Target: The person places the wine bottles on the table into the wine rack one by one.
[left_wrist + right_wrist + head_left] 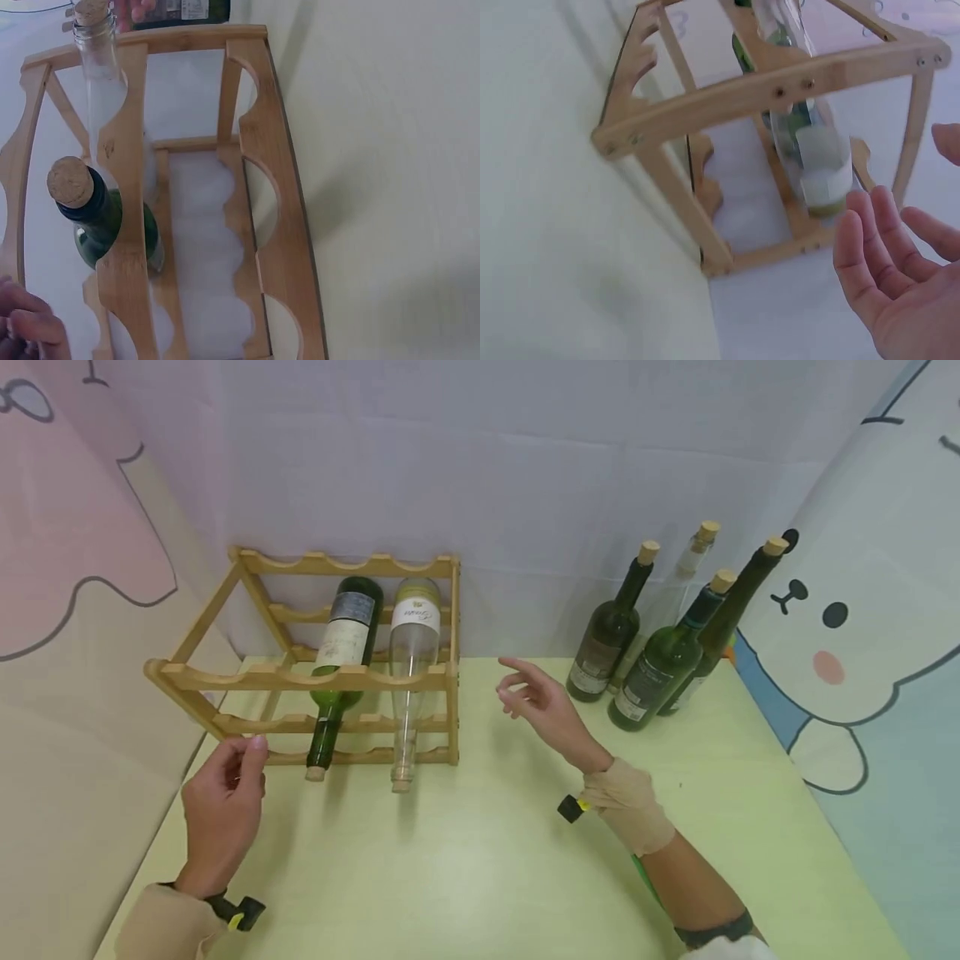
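A wooden wine rack (240,678) stands at the back left of the table. Two corked bottles lie in its upper level, necks toward me: a green wine bottle (348,639) and, to its right, a clear glass bottle (415,647). My left hand (225,797) hovers by the rack's front left corner, its fingers loosely bent and holding nothing. Between the rack and the standing bottles, my right hand (551,714) is raised with fingers partly extended, also holding nothing. In the right wrist view its fingers (855,255) overlap the area beside the clear bottle's base.
On the right stand several corked bottles: a dark wine bottle (603,647), a green bottle with a dark label (652,681), a tall dark bottle (738,593) and a clear one (690,560) behind. A pale cloth (525,493) hangs behind the yellow-green table (465,877).
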Demonstrator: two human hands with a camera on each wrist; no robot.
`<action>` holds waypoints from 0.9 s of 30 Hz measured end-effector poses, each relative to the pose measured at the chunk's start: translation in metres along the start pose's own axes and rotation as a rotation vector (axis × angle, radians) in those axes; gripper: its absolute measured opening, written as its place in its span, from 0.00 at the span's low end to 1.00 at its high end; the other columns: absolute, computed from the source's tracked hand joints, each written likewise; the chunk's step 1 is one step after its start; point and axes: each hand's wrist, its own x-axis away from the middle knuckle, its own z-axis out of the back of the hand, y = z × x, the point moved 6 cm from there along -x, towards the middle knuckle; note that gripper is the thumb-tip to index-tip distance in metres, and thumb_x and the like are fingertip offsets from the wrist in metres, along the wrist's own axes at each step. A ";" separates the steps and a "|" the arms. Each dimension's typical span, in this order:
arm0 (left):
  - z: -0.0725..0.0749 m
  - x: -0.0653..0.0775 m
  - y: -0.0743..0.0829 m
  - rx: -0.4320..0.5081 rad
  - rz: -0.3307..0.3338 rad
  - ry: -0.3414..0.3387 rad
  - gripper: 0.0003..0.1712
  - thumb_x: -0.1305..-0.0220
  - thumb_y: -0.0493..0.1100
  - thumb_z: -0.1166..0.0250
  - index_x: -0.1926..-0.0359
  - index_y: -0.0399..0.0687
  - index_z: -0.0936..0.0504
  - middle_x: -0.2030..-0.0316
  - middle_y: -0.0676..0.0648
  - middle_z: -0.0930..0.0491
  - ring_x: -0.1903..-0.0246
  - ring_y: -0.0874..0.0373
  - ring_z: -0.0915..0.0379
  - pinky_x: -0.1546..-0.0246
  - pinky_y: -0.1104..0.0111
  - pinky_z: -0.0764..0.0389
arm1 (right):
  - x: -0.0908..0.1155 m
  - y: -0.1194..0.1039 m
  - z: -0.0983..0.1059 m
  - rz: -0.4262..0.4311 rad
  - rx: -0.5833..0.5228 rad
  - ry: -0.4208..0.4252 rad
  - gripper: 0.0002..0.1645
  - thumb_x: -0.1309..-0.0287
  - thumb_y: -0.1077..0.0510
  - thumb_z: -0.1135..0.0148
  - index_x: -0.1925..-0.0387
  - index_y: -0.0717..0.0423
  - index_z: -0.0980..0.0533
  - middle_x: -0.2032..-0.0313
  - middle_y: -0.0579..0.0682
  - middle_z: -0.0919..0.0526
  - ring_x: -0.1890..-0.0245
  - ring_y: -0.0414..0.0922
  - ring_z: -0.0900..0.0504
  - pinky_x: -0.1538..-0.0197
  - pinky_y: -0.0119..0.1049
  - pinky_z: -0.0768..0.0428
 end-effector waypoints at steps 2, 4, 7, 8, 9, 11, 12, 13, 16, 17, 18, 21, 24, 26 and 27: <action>0.005 0.008 0.007 0.116 -0.116 0.103 0.11 0.20 0.34 0.40 0.64 0.33 0.19 0.81 0.53 0.28 0.81 0.67 0.34 0.78 0.76 0.34 | 0.020 0.007 0.015 -0.021 0.039 0.043 0.29 0.23 0.63 0.37 0.25 0.55 0.29 0.48 0.63 0.18 0.57 0.51 0.14 0.54 0.34 0.16; 0.006 0.018 0.019 0.207 -0.264 0.133 0.12 0.25 0.26 0.41 0.70 0.30 0.21 0.82 0.54 0.29 0.81 0.71 0.35 0.75 0.81 0.33 | 0.040 0.012 0.032 -0.038 0.066 0.090 0.28 0.23 0.64 0.36 0.26 0.56 0.27 0.48 0.63 0.18 0.55 0.48 0.14 0.51 0.33 0.16; 0.002 0.034 0.044 0.344 -0.497 0.114 0.15 0.29 0.23 0.40 0.76 0.28 0.23 0.82 0.52 0.27 0.79 0.71 0.34 0.71 0.84 0.31 | 0.062 0.015 0.057 -0.023 0.115 0.170 0.27 0.24 0.65 0.36 0.28 0.60 0.27 0.48 0.63 0.18 0.52 0.44 0.14 0.48 0.30 0.17; 0.000 0.039 0.053 0.392 -0.570 0.095 0.16 0.28 0.25 0.40 0.77 0.27 0.24 0.82 0.51 0.27 0.79 0.71 0.34 0.72 0.84 0.32 | 0.068 0.014 0.065 -0.004 0.131 0.207 0.27 0.25 0.67 0.36 0.29 0.63 0.27 0.48 0.64 0.18 0.52 0.42 0.14 0.47 0.29 0.17; -0.003 0.044 0.063 0.438 -0.641 0.072 0.17 0.28 0.26 0.39 0.78 0.28 0.24 0.82 0.50 0.27 0.80 0.70 0.35 0.73 0.84 0.34 | 0.074 0.014 0.075 0.018 0.148 0.247 0.27 0.26 0.68 0.36 0.29 0.65 0.27 0.49 0.64 0.18 0.52 0.41 0.15 0.47 0.28 0.18; -0.011 0.052 0.078 0.514 -0.756 -0.001 0.19 0.25 0.30 0.38 0.78 0.29 0.25 0.81 0.50 0.28 0.81 0.68 0.38 0.78 0.83 0.39 | 0.085 0.013 0.095 0.066 0.170 0.358 0.27 0.28 0.72 0.36 0.31 0.69 0.27 0.50 0.64 0.17 0.53 0.37 0.15 0.47 0.26 0.19; -0.016 0.055 0.085 0.532 -0.800 -0.040 0.19 0.25 0.31 0.38 0.77 0.30 0.24 0.82 0.51 0.30 0.82 0.68 0.40 0.80 0.83 0.42 | 0.090 0.012 0.106 0.087 0.175 0.428 0.27 0.30 0.74 0.36 0.31 0.70 0.27 0.51 0.62 0.17 0.54 0.36 0.16 0.48 0.25 0.20; -0.020 0.059 0.090 0.548 -0.839 -0.076 0.19 0.24 0.32 0.38 0.77 0.31 0.24 0.82 0.51 0.32 0.82 0.68 0.41 0.81 0.82 0.45 | 0.095 0.011 0.117 0.115 0.190 0.502 0.28 0.31 0.75 0.35 0.32 0.71 0.27 0.51 0.61 0.17 0.54 0.36 0.16 0.48 0.25 0.20; -0.032 0.064 0.098 0.533 -0.888 -0.157 0.17 0.23 0.35 0.38 0.74 0.36 0.22 0.81 0.53 0.35 0.82 0.69 0.43 0.81 0.83 0.46 | 0.110 0.012 0.148 0.167 0.238 0.737 0.30 0.35 0.75 0.31 0.33 0.69 0.26 0.52 0.53 0.18 0.53 0.39 0.19 0.47 0.27 0.22; -0.035 0.064 0.099 0.525 -0.891 -0.172 0.17 0.23 0.35 0.38 0.73 0.37 0.22 0.81 0.54 0.35 0.82 0.69 0.43 0.81 0.83 0.46 | 0.113 0.014 0.158 0.168 0.261 0.803 0.32 0.36 0.73 0.29 0.32 0.67 0.26 0.51 0.52 0.19 0.51 0.40 0.20 0.46 0.27 0.24; -0.038 0.065 0.100 0.531 -0.901 -0.182 0.16 0.23 0.35 0.38 0.73 0.37 0.22 0.81 0.54 0.36 0.82 0.69 0.43 0.81 0.83 0.46 | 0.115 0.016 0.165 0.164 0.284 0.855 0.33 0.37 0.71 0.27 0.32 0.66 0.26 0.49 0.51 0.20 0.50 0.40 0.22 0.46 0.29 0.25; -0.046 0.064 0.099 0.548 -0.915 -0.203 0.15 0.23 0.35 0.38 0.73 0.37 0.21 0.81 0.54 0.36 0.82 0.69 0.43 0.80 0.83 0.45 | 0.116 0.023 0.180 0.115 0.368 0.916 0.40 0.40 0.64 0.22 0.29 0.63 0.29 0.43 0.55 0.24 0.44 0.41 0.27 0.42 0.32 0.29; -0.051 0.064 0.098 0.552 -0.927 -0.213 0.15 0.24 0.35 0.38 0.72 0.38 0.21 0.81 0.55 0.36 0.82 0.69 0.43 0.80 0.82 0.45 | 0.111 0.029 0.184 0.056 0.446 0.885 0.45 0.41 0.60 0.19 0.27 0.63 0.31 0.37 0.59 0.27 0.42 0.44 0.29 0.40 0.34 0.32; -0.053 0.064 0.097 0.544 -0.919 -0.224 0.15 0.23 0.36 0.38 0.71 0.39 0.21 0.81 0.55 0.36 0.82 0.69 0.43 0.80 0.82 0.45 | 0.106 0.032 0.185 0.023 0.485 0.859 0.48 0.43 0.58 0.18 0.27 0.62 0.33 0.35 0.59 0.30 0.42 0.49 0.29 0.40 0.36 0.33; -0.055 0.064 0.097 0.538 -0.915 -0.228 0.14 0.23 0.36 0.38 0.71 0.40 0.21 0.81 0.55 0.36 0.82 0.69 0.43 0.80 0.82 0.45 | 0.103 0.035 0.184 0.010 0.500 0.848 0.49 0.43 0.57 0.17 0.26 0.61 0.34 0.34 0.60 0.31 0.42 0.52 0.29 0.40 0.37 0.33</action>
